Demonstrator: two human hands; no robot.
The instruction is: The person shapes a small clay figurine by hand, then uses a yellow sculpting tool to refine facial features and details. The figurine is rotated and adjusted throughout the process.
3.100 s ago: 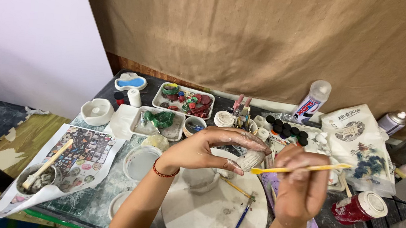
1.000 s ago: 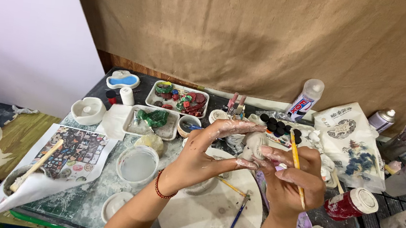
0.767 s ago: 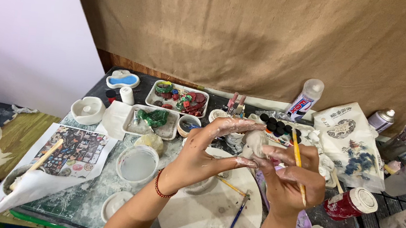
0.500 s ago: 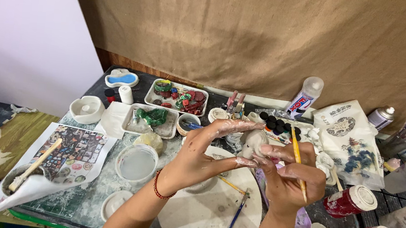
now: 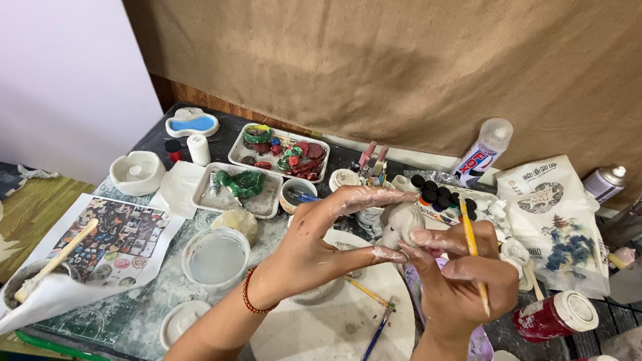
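My left hand (image 5: 323,243) pinches the figurine (image 5: 399,223); my right hand (image 5: 460,284), touching it, clamps a brush (image 5: 470,246).

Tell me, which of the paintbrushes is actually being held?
The yellow-handled brush, gripped in the right hand. The blue-handled brush and another thin yellow one just lie on the round white board below the hands.

white printed bag (image 5: 551,218) right, perhaps plastic
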